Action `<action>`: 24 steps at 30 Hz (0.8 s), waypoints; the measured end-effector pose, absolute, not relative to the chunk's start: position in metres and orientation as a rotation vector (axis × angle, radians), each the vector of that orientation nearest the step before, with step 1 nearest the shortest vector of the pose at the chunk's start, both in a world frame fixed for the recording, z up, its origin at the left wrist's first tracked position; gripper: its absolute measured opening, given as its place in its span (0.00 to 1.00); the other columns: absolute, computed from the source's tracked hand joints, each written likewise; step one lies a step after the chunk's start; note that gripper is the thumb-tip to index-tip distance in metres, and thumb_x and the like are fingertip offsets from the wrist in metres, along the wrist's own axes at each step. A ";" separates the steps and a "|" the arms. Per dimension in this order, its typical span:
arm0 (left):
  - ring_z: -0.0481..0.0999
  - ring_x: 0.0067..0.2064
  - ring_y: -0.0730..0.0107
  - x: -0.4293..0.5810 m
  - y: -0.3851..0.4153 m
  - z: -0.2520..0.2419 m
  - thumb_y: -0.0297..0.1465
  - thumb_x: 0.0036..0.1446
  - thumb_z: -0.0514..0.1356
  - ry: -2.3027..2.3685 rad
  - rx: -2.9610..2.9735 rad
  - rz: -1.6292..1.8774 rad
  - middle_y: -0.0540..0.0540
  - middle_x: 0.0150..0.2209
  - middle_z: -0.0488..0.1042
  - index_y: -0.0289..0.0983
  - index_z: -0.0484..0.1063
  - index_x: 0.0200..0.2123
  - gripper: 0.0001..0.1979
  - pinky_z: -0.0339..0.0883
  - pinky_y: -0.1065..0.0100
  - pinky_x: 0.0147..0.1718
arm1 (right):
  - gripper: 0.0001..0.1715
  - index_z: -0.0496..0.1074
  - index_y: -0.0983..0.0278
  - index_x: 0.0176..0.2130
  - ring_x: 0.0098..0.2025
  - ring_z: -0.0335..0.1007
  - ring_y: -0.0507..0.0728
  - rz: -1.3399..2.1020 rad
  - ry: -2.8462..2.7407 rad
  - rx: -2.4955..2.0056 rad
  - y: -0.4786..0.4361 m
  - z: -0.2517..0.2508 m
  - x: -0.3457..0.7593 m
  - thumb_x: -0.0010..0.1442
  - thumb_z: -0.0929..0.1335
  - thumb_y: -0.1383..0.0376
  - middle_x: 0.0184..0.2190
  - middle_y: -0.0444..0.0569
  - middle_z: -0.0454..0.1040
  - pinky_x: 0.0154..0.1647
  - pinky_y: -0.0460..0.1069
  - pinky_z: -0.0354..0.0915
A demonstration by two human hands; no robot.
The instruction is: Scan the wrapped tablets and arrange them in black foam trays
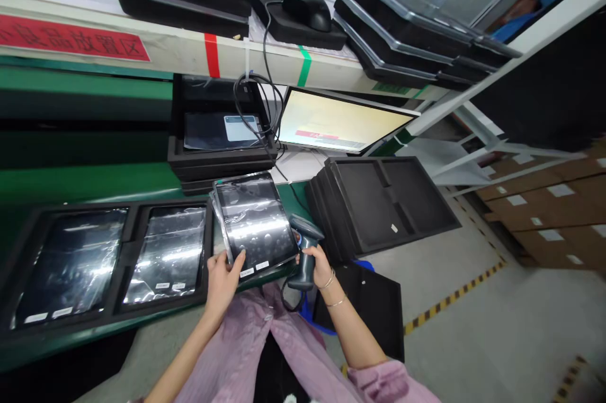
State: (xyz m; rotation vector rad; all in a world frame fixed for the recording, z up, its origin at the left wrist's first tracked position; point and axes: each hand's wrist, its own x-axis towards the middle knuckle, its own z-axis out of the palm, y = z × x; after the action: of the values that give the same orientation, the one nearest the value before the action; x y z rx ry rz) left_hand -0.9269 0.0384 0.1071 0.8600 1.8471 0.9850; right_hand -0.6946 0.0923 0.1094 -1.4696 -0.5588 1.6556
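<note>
My left hand (pixel 224 280) pinches the near left corner of a small stack of glossy black display panels (pixel 253 220). Two white labels (pixel 254 269) lie along the near edge of the top panel. In my right hand (pixel 318 264) is a dark grey barcode scanner (pixel 305 251), gripped by its handle, right beside the panels' right edge. Its cable loops below the handle. To the left lies a black foam tray (pixel 124 276) with two compartments, each holding a film-covered panel (pixel 168 251) with white labels.
Stacked black trays (pixel 388 201) stand to the right, and more trays (pixel 222 156) behind hold a panel. A lit monitor (pixel 341 119) sits under a shelf carrying a mouse (pixel 307 9) and further trays. Below right, a black tray (pixel 369 302) rests over something blue. Cartons (pixel 549 201) line the far right.
</note>
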 end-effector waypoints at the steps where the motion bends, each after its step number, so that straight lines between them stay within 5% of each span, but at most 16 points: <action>1: 0.65 0.55 0.42 -0.927 0.038 0.105 0.50 0.50 0.58 1.928 0.952 0.958 0.31 0.47 0.65 0.33 0.68 0.39 0.25 0.56 0.51 0.56 | 0.17 0.65 0.63 0.30 0.22 0.67 0.55 1.661 -0.552 -1.466 0.092 0.108 -0.696 0.36 0.70 0.62 0.17 0.42 0.69 0.25 0.49 0.64; 6: 0.69 0.52 0.40 -0.916 0.040 0.107 0.47 0.59 0.49 1.895 0.865 0.921 0.31 0.43 0.70 0.36 0.61 0.44 0.21 0.59 0.50 0.52 | 0.20 0.65 0.63 0.33 0.21 0.66 0.53 1.654 -0.551 -1.440 0.092 0.105 -0.699 0.36 0.71 0.63 0.18 0.40 0.70 0.25 0.48 0.63; 16: 0.70 0.53 0.46 -0.918 0.040 0.124 0.42 0.53 0.60 1.801 0.690 1.026 0.34 0.47 0.73 0.38 0.65 0.44 0.19 0.57 0.53 0.55 | 0.20 0.68 0.64 0.34 0.23 0.66 0.53 1.629 -0.612 -1.431 0.092 0.130 -0.702 0.39 0.73 0.63 0.20 0.41 0.70 0.27 0.48 0.63; 21: 0.76 0.40 0.61 -0.926 0.055 0.152 0.34 0.46 0.67 1.395 0.188 1.272 0.46 0.39 0.74 0.41 0.60 0.47 0.26 0.69 0.62 0.38 | 0.16 0.69 0.65 0.34 0.23 0.65 0.53 1.680 -0.824 -1.244 0.099 0.162 -0.690 0.43 0.70 0.62 0.20 0.44 0.71 0.27 0.48 0.61; 24: 0.76 0.31 0.66 -0.932 0.066 0.165 0.30 0.45 0.67 1.319 -0.021 1.246 0.48 0.34 0.75 0.39 0.62 0.48 0.26 0.69 0.68 0.28 | 0.15 0.71 0.66 0.35 0.24 0.64 0.52 1.697 -1.008 -1.250 0.097 0.180 -0.665 0.47 0.70 0.61 0.21 0.45 0.72 0.27 0.47 0.61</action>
State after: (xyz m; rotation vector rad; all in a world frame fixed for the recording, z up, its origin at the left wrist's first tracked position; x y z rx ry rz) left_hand -0.9323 0.0660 0.1652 -0.0213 1.3186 1.2458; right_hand -0.6648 0.0969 0.1805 -1.2496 -1.0083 1.6970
